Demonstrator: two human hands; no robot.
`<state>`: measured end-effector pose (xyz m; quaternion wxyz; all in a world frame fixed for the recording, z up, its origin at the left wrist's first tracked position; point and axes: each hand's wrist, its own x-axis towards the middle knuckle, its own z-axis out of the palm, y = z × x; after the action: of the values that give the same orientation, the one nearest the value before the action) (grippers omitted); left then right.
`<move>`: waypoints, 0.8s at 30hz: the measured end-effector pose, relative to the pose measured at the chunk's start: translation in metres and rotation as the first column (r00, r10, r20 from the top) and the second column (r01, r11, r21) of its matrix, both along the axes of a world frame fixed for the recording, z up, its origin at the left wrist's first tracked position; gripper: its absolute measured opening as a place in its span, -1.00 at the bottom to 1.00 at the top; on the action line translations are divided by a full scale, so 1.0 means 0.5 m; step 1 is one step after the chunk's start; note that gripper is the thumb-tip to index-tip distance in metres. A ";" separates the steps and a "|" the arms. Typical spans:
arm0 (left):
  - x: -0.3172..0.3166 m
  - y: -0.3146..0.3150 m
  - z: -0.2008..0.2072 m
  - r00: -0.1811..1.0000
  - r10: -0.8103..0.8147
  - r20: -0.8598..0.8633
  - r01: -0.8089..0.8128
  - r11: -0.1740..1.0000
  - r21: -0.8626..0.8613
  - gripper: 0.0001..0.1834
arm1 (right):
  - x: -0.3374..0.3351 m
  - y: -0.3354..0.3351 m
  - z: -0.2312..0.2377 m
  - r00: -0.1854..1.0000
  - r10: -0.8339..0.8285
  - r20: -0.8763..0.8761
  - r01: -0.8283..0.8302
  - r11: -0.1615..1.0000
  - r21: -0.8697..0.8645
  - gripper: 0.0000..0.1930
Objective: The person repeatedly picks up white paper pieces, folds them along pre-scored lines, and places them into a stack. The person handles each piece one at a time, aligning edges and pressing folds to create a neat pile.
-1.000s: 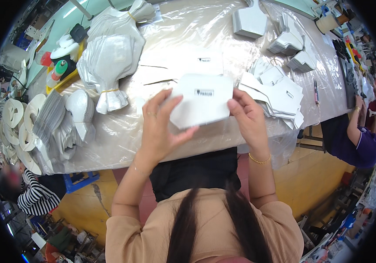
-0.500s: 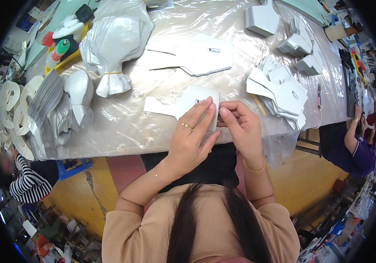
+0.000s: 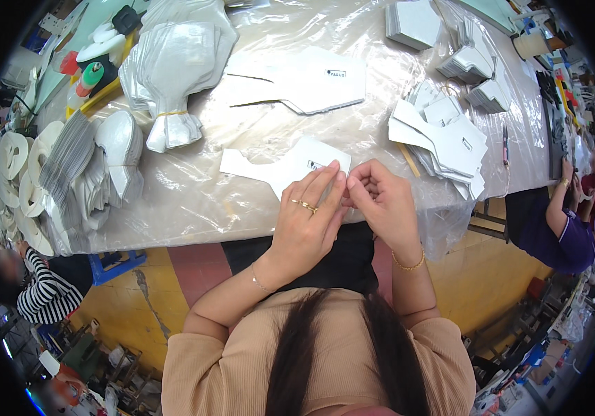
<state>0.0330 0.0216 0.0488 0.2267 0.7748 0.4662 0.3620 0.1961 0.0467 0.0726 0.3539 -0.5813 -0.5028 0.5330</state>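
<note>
A flat white cut piece (image 3: 306,150), like a leather shoe part with a narrow tab at its left end and a small dark printed mark, lies near the table's front edge. Stretched fingers of my left hand (image 3: 309,215) rest on its right part and cover some of it. Against its right edge, my right hand (image 3: 386,201) has thumb and forefinger pinched together beside my left fingertips. What sits in that pinch is hidden. Farther back lies a similar white piece (image 3: 325,83) with a mark and a slit on the left.
Plastic sheeting covers the table (image 3: 193,201). Banded white stacks (image 3: 176,66) and curved pieces (image 3: 68,166) stand at left, near a green-capped bottle (image 3: 92,75). Marked pieces (image 3: 443,139), more stacks (image 3: 412,24) and a slim pen-like tool (image 3: 505,145) lie right. Other people sit on both sides.
The white piece has shifted slightly and turned a little, showing more of its mark. My right forefinger has drawn in toward the thumb. My left hand stays on the piece.
</note>
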 end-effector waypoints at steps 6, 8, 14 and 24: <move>-0.023 -0.004 0.034 0.959 0.092 0.268 -0.002 0.947 -0.321 -0.54 | 0.000 0.004 -0.016 0.992 0.103 -0.065 -0.104 0.995 -0.002 -0.90; -0.041 0.000 0.049 0.930 0.150 0.336 0.016 0.896 -0.445 -0.64 | -0.007 0.002 -0.014 0.981 0.116 -0.156 -0.124 0.991 -0.040 -0.91; -0.071 0.011 0.084 0.796 0.313 0.517 0.110 0.766 -0.633 -0.76 | -0.041 0.006 -0.002 0.887 0.180 -0.425 -0.219 0.975 -0.044 -0.92; -0.095 0.010 0.096 0.784 0.392 0.481 0.076 0.709 -0.701 -0.81 | -0.077 0.006 -0.012 0.936 0.304 -0.179 -0.278 0.948 0.155 -0.90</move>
<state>-0.0144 0.0268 0.0968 0.5983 0.4324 0.5380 0.4070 0.1577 0.0499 0.0665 0.3561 -0.4200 -0.5780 0.6022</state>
